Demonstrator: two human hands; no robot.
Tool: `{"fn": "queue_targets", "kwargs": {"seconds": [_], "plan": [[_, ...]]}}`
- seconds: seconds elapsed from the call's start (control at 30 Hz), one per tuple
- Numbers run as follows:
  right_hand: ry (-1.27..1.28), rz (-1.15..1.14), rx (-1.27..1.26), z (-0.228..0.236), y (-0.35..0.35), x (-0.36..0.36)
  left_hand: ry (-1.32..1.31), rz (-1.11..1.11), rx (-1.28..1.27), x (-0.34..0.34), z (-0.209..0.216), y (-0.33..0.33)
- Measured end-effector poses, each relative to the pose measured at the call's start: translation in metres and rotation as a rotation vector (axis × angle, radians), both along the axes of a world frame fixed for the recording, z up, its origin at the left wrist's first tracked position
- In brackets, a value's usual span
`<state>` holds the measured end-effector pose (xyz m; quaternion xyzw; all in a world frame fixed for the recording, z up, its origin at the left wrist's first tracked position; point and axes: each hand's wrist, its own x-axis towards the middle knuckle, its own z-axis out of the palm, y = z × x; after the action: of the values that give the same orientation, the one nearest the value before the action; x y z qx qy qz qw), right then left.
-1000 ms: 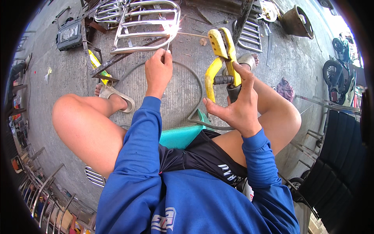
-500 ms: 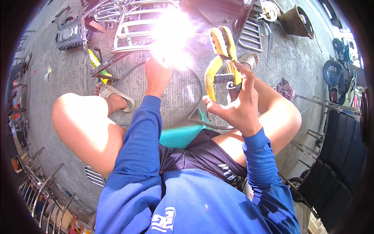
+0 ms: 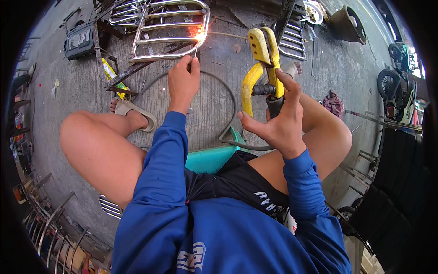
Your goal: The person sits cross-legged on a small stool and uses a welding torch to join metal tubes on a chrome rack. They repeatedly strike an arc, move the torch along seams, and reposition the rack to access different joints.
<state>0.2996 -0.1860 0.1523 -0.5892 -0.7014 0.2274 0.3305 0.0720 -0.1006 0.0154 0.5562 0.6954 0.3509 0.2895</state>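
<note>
My left hand (image 3: 183, 86) pinches a thin metal rod (image 3: 196, 50) between thumb and fingertips. The rod's far end meets a small orange glow on the side rail of a shiny tubular metal rack (image 3: 171, 40). In my right hand (image 3: 287, 123) is a yellow welding electrode holder (image 3: 258, 46), its dark handle against the palm and the thumb held out to the side. From its jaws a welding electrode (image 3: 228, 34) runs left toward the same glowing spot. A dark cable (image 3: 232, 93) loops over the floor between my feet.
I sit on a teal seat (image 3: 210, 160). A rusty angle-iron frame (image 3: 132, 73) and a grey case (image 3: 81, 42) are at the far left. A bucket (image 3: 347, 25) and another tubular rack (image 3: 292, 42) lie far right. A cloth (image 3: 333, 104) rests on the floor.
The large white glare at the rack has shrunk to a small orange glow, and the scene is darker. Rod, electrode and rack now show. Both hands have hardly moved.
</note>
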Motion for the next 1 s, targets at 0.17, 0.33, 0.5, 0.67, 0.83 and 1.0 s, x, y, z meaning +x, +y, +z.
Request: {"fn": "queue_targets", "kwargs": {"seconds": [0.17, 0.33, 0.5, 0.67, 0.83, 1.0], "plan": [[-0.051, 0.046, 0.018, -0.0002, -0.0005, 0.002, 0.004, 0.011, 0.008, -0.0001, -0.0006, -0.0005], [-0.066, 0.032, 0.006, 0.0019, -0.0009, 0.0002, 0.03, -0.015, -0.052, -0.0012, 0.0021, -0.0005], [0.028, 0.01, -0.084, 0.0035, -0.0013, -0.0023, 0.032, 0.019, 0.104, -0.001, -0.0001, 0.0003], [-0.058, 0.024, -0.026, 0.0032, -0.0008, -0.0018, 0.015, -0.008, -0.062, -0.0036, 0.0025, 0.0015], [-0.058, 0.031, -0.035, 0.0023, 0.0006, -0.0022, 0.016, -0.009, -0.083, -0.0035, 0.0051, 0.0027], [-0.032, 0.03, -0.047, 0.0027, 0.0013, -0.0037, -0.009, 0.003, -0.094, -0.0017, 0.0062, 0.0018]]}}
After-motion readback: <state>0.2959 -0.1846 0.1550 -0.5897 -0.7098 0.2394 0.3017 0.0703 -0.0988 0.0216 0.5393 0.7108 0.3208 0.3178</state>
